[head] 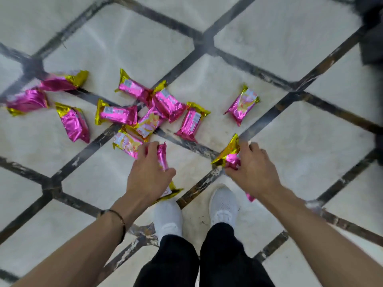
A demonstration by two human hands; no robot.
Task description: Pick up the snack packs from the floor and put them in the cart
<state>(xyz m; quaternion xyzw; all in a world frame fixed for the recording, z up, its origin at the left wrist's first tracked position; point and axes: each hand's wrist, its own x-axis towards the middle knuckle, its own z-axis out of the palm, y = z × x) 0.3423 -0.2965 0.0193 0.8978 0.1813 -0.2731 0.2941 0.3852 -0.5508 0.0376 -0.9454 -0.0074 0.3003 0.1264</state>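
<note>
Several pink and gold foil snack packs lie scattered on the tiled floor, most in a heap ahead of me. One pack lies alone at the right. Three more lie at the left. My left hand grips a pink pack, whose gold end shows below my palm. My right hand holds another pack by its crumpled gold end. Both hands hover just above the floor in front of my feet. No cart is visible.
The floor is pale tile with dark diagonal grout strips. My white shoes and black trousers stand at the bottom centre. A dark object sits at the top right corner.
</note>
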